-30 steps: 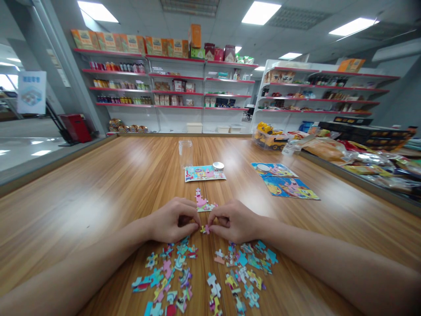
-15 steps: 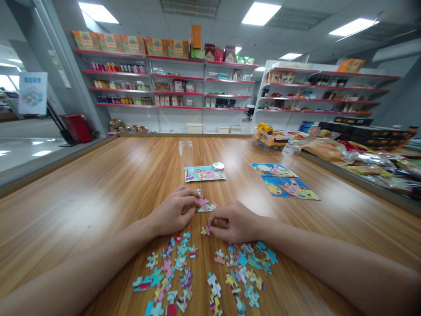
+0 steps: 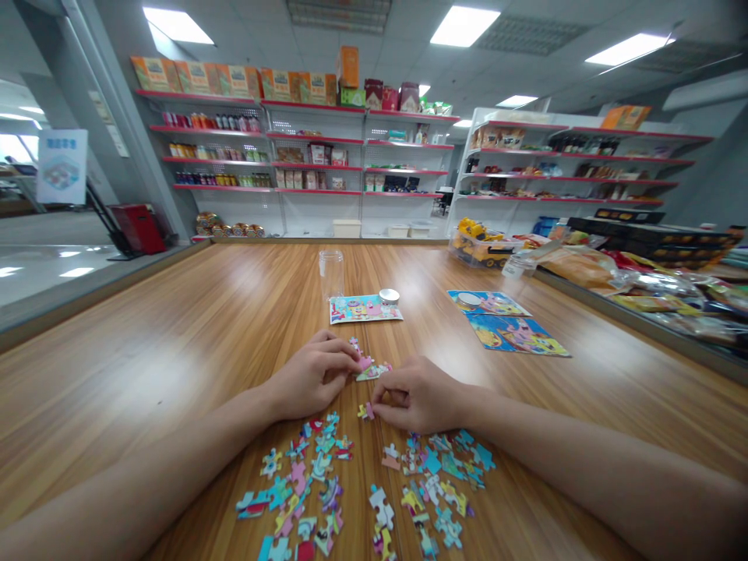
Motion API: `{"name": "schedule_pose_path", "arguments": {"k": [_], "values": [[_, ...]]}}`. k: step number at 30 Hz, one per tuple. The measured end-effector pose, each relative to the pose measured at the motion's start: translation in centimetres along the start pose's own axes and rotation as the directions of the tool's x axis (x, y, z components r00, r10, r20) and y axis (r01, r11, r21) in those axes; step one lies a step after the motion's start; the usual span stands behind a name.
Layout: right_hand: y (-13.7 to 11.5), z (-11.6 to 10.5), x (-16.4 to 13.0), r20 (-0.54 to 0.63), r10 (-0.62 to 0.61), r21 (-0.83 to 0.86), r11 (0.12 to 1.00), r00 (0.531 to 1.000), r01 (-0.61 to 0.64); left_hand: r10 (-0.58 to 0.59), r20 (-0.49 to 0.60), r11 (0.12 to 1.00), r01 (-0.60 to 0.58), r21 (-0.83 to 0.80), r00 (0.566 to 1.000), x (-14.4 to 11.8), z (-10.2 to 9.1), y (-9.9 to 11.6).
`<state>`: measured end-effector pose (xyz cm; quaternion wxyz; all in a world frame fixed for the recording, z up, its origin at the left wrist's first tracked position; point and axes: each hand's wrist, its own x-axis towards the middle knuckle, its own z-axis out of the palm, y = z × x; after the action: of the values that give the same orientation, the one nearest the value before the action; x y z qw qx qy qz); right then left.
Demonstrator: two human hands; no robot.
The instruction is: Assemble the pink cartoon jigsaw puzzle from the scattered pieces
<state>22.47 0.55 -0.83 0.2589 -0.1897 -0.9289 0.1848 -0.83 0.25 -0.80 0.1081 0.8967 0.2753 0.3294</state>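
My left hand (image 3: 312,374) rests on the table with bent fingers, its fingertips on the pink edge of a small cluster of joined puzzle pieces (image 3: 372,372). To its right, my right hand (image 3: 419,396) is closed in a pinch on a pink and yellow puzzle piece (image 3: 365,411), low over the wood. The fingers partly cover both. Loose puzzle pieces lie nearer to me in two groups, one on the left (image 3: 320,465) and one on the right (image 3: 432,461). Past my hands lies a colourful cartoon picture card (image 3: 365,309).
A clear plastic jar (image 3: 331,274) stands behind the card, and a white lid (image 3: 389,296) lies on it. Farther right are two blue picture sheets (image 3: 517,335), another clear jar (image 3: 515,265) and a bin of yellow toy vehicles (image 3: 482,248). Packaged goods (image 3: 660,288) fill the right side.
The joined pieces have shifted slightly right and turned a little under my left fingers. My right hand stays almost still with its piece.
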Motion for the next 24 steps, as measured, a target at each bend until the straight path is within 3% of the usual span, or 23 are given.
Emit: {"name": "schedule_pose_path", "arguments": {"k": [18,24], "values": [[0.22,0.16,-0.12,-0.024,-0.050,-0.043,0.998,0.998,0.049,0.056,0.087,0.998,-0.054,-0.028,0.995,-0.18,-0.18,0.08],[0.06,0.06,-0.10,-0.017,-0.045,-0.067,0.997,0.999,0.044,0.074,0.072,0.994,-0.067,-0.088,0.995,-0.08,-0.56,0.64]]}}
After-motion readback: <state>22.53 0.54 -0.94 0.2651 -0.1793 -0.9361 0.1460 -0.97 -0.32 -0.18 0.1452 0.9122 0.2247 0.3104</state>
